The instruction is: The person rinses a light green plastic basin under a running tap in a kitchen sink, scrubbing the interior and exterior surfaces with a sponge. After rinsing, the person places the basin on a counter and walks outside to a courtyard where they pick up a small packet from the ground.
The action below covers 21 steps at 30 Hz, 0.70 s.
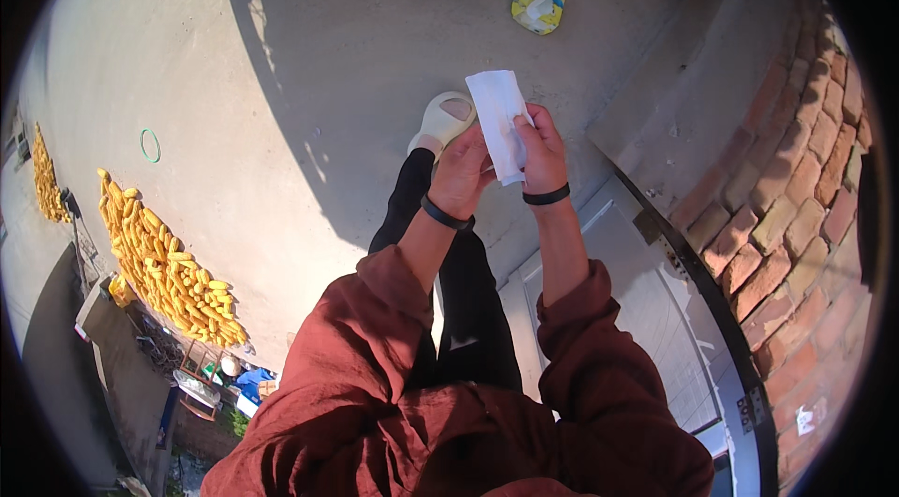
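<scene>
A folded white paper tissue [497, 114] is held up in front of me, above the concrete ground. My right hand [545, 149] grips its right edge, with the thumb lying on top of the paper. My left hand [460, 170] is at its lower left side, the fingers partly behind the paper, so their hold on it is partly hidden. Both wrists wear dark bands. Beyond the hands, a yellow and blue soft pack of tissues [538, 6] lies on the ground with a white tissue sticking out of its top.
Corn cobs [165, 268] lie heaped at the left, near a green ring [149, 145]. A brick wall [793, 216] and a pale metal door [632, 293] stand at the right. My light shoe [444, 119] is below the hands. Chairs and assorted items sit at lower left.
</scene>
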Each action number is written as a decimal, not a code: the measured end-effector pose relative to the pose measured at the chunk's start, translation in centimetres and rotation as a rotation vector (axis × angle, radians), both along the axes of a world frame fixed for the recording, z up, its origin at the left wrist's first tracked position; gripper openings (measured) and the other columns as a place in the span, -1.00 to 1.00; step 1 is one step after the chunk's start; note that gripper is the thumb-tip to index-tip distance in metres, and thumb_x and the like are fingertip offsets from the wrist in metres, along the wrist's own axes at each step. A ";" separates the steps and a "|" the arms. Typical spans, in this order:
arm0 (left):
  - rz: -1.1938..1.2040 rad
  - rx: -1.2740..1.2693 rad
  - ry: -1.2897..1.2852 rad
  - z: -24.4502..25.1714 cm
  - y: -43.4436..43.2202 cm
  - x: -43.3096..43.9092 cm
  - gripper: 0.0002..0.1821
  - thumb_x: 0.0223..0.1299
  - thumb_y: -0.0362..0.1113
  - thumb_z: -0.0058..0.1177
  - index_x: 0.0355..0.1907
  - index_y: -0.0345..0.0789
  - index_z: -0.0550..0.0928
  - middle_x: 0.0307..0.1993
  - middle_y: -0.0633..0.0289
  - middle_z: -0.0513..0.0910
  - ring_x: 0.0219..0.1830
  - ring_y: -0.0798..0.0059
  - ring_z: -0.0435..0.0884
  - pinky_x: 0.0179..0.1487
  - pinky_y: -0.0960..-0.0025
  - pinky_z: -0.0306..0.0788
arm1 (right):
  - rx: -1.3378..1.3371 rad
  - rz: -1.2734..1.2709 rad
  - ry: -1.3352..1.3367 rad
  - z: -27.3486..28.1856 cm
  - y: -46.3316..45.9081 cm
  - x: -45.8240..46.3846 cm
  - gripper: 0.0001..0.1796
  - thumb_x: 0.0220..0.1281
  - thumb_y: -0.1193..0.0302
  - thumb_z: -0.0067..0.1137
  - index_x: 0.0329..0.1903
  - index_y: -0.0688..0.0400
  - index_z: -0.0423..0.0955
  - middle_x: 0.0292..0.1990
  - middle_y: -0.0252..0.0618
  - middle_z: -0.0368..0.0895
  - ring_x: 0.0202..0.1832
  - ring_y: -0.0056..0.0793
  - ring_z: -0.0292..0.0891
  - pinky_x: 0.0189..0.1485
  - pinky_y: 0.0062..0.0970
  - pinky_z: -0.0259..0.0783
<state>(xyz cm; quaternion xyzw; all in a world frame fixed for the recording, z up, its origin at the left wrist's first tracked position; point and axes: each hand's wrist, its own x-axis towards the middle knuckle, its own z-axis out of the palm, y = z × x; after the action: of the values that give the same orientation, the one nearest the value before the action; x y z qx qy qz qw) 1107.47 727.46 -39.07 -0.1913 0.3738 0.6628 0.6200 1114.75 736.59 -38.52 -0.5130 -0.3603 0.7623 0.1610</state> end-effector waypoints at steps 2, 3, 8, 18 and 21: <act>0.149 0.041 -0.031 0.7 -2.4 -0.4 -0.65 0.24 -0.10 -0.12 -0.01 -0.25 0.43 -0.20 0.37 0.52 -0.19 0.61 0.50 -0.13 0.47 0.39 | 0.370 0.265 -0.214 -0.3 -2.5 -1.4 -0.78 0.20 0.39 -0.07 -0.15 0.22 0.39 -0.23 -0.27 0.46 -0.22 -0.52 0.41 -0.18 -0.55 0.33; 0.227 0.058 -0.056 1.0 -3.5 -0.6 -0.66 0.24 -0.11 -0.11 -0.02 -0.25 0.43 -0.22 0.38 0.53 -0.20 0.63 0.50 -0.14 0.48 0.39 | 0.561 0.397 -0.306 -0.5 -3.7 -2.3 -0.79 0.18 0.38 -0.05 -0.18 0.22 0.41 -0.24 -0.26 0.47 -0.22 -0.49 0.42 -0.19 -0.54 0.33; 0.594 0.006 -0.160 1.6 -10.3 -0.8 -0.74 0.23 -0.17 -0.08 -0.11 -0.27 0.43 -0.22 0.35 0.52 -0.18 0.60 0.48 -0.09 0.50 0.34 | 0.812 0.857 -0.467 1.8 -10.9 -5.7 -0.79 0.09 0.38 0.02 -0.24 0.21 0.45 -0.25 -0.17 0.43 -0.13 -0.25 0.35 -0.07 -0.38 0.25; 0.633 -0.338 -0.038 -4.7 -25.7 -3.9 -0.75 0.26 -0.28 -0.17 -0.13 -0.40 0.47 -0.26 0.25 0.54 -0.25 0.56 0.50 -0.17 0.53 0.38 | 0.044 0.917 -0.227 -3.7 -23.1 -10.2 -0.61 0.05 0.33 0.18 -0.10 0.28 0.39 -0.16 -0.24 0.47 -0.06 -0.50 0.35 -0.04 -0.50 0.31; 0.420 -0.510 0.196 -6.4 -30.3 -5.6 -0.72 0.25 -0.26 -0.16 -0.10 -0.40 0.48 -0.29 0.24 0.53 -0.25 0.58 0.47 -0.15 0.53 0.33 | -0.194 0.938 -0.204 -6.9 -26.7 -11.5 -0.63 0.05 0.33 0.20 -0.13 0.27 0.40 -0.26 -0.32 0.51 -0.19 -0.60 0.41 -0.12 -0.57 0.35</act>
<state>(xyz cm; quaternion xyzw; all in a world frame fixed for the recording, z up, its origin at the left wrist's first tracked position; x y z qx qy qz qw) 1101.83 697.16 -45.51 -0.3484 0.5378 0.6762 0.3635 1103.24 709.84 -45.40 -0.3802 -0.4937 0.7286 -0.2844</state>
